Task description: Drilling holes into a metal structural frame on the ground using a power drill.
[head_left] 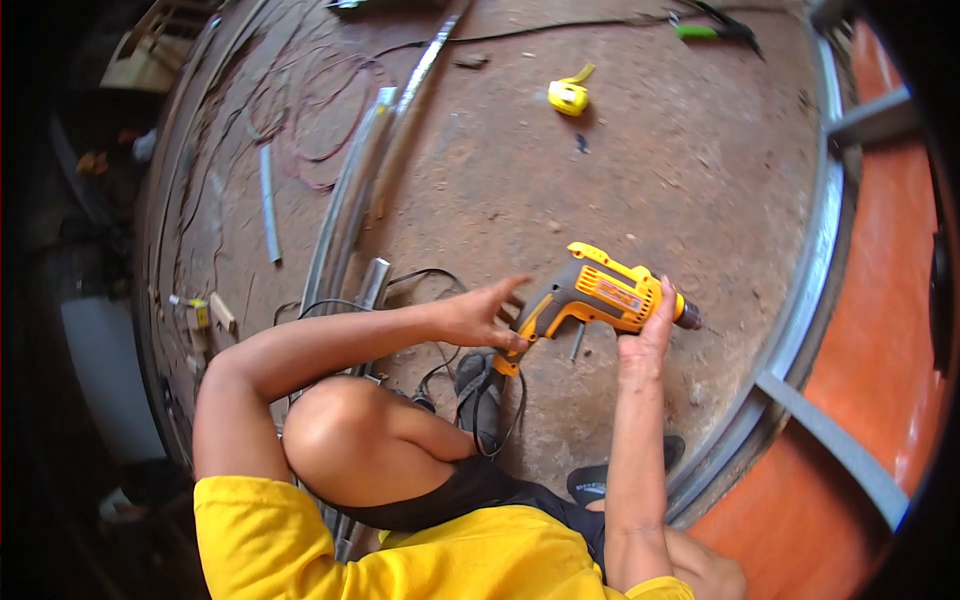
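Observation:
A yellow and grey corded drill (605, 290) lies sideways in the air above the floor, a thin bit pointing right. My right hand (645, 330) grips the front of its body just behind the black chuck. My left hand (490, 320) is at the lower end of the handle, fingers spread and apart, thumb against or very near it. The black cord (520, 415) hangs from the handle past my grey shoe (478, 400).
Long metal channels (344, 215), tangled cables and a short strip (270, 205) lie on the floor (700, 170) at left. A yellow tape measure (568, 96) and a green-handled tool (700, 32) lie ahead. At right, a curved metal frame (812, 255) with crosspieces borders an orange panel (860, 310).

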`<state>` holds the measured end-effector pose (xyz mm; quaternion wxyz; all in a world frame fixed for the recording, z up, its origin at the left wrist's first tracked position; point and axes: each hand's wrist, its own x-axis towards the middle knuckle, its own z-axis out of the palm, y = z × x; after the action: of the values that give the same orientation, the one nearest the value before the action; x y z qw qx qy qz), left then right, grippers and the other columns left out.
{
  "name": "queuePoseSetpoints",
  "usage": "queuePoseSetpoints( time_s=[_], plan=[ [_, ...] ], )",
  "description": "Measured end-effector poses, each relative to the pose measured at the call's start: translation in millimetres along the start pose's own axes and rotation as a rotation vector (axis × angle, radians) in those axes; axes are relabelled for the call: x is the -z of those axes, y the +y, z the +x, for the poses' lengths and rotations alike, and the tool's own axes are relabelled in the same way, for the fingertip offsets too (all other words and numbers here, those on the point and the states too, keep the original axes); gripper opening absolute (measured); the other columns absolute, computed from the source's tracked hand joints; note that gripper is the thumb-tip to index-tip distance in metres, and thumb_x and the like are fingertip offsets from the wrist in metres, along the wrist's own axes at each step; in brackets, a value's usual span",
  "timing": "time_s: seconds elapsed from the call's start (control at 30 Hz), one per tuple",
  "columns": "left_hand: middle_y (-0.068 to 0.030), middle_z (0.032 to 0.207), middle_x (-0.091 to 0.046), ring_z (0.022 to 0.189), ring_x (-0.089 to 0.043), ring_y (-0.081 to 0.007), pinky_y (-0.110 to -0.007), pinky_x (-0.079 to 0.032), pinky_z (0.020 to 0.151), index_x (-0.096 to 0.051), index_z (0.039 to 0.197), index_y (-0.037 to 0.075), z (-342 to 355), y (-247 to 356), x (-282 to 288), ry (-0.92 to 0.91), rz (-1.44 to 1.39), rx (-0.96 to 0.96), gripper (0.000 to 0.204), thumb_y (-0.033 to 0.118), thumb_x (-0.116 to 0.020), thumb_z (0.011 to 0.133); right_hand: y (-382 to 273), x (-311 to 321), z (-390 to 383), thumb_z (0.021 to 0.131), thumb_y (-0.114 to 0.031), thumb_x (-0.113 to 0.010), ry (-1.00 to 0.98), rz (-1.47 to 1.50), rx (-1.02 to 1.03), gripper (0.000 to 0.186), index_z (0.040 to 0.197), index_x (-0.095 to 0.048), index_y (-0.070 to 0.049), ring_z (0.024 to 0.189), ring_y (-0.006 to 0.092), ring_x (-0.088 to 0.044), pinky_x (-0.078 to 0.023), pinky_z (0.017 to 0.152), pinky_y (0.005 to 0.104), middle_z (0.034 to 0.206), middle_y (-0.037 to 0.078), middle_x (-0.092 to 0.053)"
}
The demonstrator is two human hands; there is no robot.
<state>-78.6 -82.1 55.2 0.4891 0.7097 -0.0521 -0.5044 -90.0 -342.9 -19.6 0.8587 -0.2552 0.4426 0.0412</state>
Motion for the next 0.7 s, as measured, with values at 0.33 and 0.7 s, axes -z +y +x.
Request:
queuePoseSetpoints(
  time_s=[0.33,0.7],
  plan=[
    [-0.0083,0.076,-0.061,0.059,-0.059,-0.0133,-0.028,-0.048,0.050,-0.050,0.113,-0.003,35.0,-28.8,-18.4,0.434,-0.394,-0.011,0.058,0.028,-0.079,0.073,13.5,-21.3,72.2,0.082,-0.046,-0.064,-0.065,-0.188,-0.186,0.042,0.108,-0.062,-0.013,0.095,0.0251,-0.063,-0.050,0.087,0.0438,0.104,0.005,-0.066],
    [-0.0081,0.067,-0.058,0.051,-0.055,-0.0153,-0.031,-0.044,0.044,-0.053,0.101,-0.002,64.9,-39.6,9.5,0.582,-0.520,-0.164,0.046,0.023,-0.079,0.072,6.9,-94.1,61.0,0.086,-0.035,-0.054,-0.003,-0.319,-0.199,0.052,0.130,-0.046,-0.008,0.122,0.0343,-0.045,-0.039,0.099,0.0509,0.131,0.016,-0.047]
  ],
)
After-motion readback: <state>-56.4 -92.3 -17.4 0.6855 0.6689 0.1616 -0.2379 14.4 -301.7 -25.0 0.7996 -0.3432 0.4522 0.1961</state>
